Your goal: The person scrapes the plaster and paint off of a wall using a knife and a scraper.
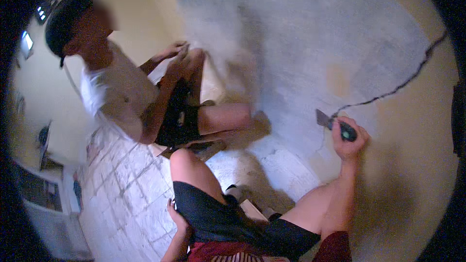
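Note:
My right hand (pixel 350 139) grips a putty knife (pixel 342 131) by its dark handle. The knife's flat metal blade lies at or very close to the wall (pixel 291 65), by the lower end of a long dark crack (pixel 393 91). From there the crack climbs to the right. A large grey, patchy area covers the wall around the blade, with yellowish paint at its borders. Low on the left, my left hand (pixel 177 215) is beside my thigh in dark shorts (pixel 207 207). Its fingers show only in part, and whether they hold anything is unclear.
Close on my left another person (pixel 123 94) in a cap and light shirt sits facing the wall, hands (pixel 178 52) together near the knees. A pale tiled floor (pixel 127 196) extends at left. A light-coloured flat object (pixel 253 210) shows between my legs.

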`<state>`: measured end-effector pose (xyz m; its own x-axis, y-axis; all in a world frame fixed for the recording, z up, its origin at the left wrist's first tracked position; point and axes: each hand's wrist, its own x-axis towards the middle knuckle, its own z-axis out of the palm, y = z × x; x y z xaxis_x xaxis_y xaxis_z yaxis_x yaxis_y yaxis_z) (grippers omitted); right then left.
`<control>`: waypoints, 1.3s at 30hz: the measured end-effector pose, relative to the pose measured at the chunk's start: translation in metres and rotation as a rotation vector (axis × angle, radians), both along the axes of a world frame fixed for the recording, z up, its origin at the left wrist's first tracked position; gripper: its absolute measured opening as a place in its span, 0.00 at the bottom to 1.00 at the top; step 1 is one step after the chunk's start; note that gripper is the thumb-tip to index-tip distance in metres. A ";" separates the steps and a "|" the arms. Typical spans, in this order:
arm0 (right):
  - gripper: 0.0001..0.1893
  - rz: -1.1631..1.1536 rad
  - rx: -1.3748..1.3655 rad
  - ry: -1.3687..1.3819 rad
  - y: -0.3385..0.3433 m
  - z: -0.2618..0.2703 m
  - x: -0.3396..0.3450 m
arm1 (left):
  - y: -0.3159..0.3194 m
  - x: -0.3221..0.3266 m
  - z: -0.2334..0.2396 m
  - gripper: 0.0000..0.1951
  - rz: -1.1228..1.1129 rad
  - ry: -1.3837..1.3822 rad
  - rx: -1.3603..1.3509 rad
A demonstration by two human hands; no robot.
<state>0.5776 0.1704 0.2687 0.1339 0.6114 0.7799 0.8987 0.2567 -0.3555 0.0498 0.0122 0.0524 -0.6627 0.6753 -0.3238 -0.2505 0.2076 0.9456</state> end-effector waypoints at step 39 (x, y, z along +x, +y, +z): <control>0.14 -0.096 0.286 -0.065 -0.021 -0.009 0.023 | -0.009 -0.038 -0.037 0.27 -0.067 -0.193 0.023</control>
